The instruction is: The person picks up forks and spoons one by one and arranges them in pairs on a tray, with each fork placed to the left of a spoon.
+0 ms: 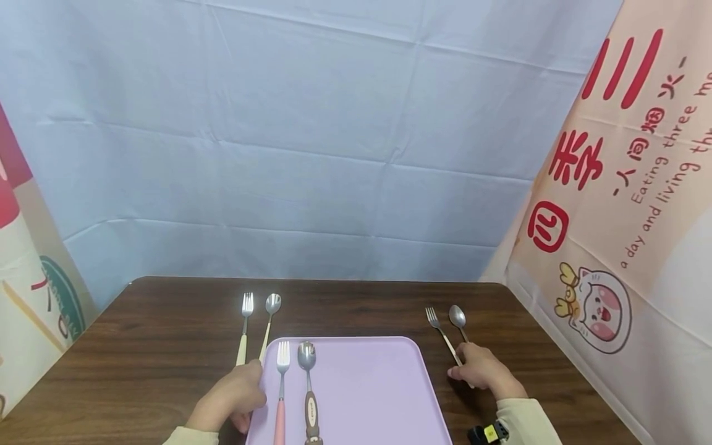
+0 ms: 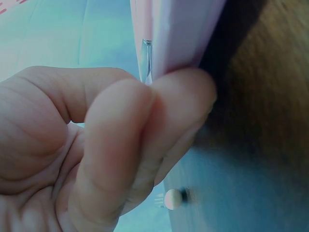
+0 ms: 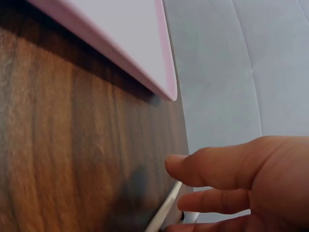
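Note:
My left hand (image 1: 233, 395) pinches the left rim of a lilac tray (image 1: 378, 395), its thumb and curled fingers at the edge in the left wrist view. On the tray lie a pink-handled fork (image 1: 280, 389) and a brown-handled spoon (image 1: 310, 402). Just beyond that hand are a cream-handled fork (image 1: 243, 327) and a cream-handled spoon (image 1: 269, 318). Over at the right, my right hand (image 1: 481, 368) hovers around the handles of another fork (image 1: 442, 330) and spoon (image 1: 458, 320). Its thumb and fingers stand apart beside a pale handle (image 3: 164, 208).
The dark wooden table (image 1: 167, 346) ends at a pale blue cloth (image 1: 311, 154) behind. A printed cloth (image 1: 628, 185) hangs along the right side, another (image 1: 33, 296) on the left. A black-and-yellow device (image 1: 489, 432) sits at the right wrist.

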Available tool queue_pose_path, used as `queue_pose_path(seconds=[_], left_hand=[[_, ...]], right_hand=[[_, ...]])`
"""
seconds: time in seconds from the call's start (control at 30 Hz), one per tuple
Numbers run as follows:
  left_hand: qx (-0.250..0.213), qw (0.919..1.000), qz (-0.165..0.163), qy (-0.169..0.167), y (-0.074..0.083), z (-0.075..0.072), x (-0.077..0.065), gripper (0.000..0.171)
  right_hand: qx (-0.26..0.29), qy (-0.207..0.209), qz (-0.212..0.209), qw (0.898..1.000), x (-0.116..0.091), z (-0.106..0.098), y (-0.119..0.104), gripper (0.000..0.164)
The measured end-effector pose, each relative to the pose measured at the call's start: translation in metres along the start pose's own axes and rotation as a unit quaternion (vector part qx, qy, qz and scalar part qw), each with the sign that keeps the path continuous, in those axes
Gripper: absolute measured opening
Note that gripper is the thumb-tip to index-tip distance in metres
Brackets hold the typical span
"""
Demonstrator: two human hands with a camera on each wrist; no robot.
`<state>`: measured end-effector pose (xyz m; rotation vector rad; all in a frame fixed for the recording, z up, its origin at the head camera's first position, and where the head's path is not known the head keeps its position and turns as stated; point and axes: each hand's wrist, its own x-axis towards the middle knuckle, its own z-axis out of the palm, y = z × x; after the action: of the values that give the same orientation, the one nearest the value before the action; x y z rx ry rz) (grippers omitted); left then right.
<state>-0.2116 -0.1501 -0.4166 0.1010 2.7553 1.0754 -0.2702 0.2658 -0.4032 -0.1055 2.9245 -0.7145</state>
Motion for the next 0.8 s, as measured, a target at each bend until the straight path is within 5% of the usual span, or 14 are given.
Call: queue_pose_path(seconds=[0.3,0.8], left_hand=[[-0.008,1.0,0.0,0.001,0.0,0.001,0.0,0.019],[-0.005,1.0,-0.002,0.002,-0.003,0.002,0.001,0.021]], right_hand=[[0.007,0.035,0.022,0.999,0.003,0.007,0.003,0.016],[-0.015,0.052,0.035,0.998,0.01,0.013,0.008,0.024]])
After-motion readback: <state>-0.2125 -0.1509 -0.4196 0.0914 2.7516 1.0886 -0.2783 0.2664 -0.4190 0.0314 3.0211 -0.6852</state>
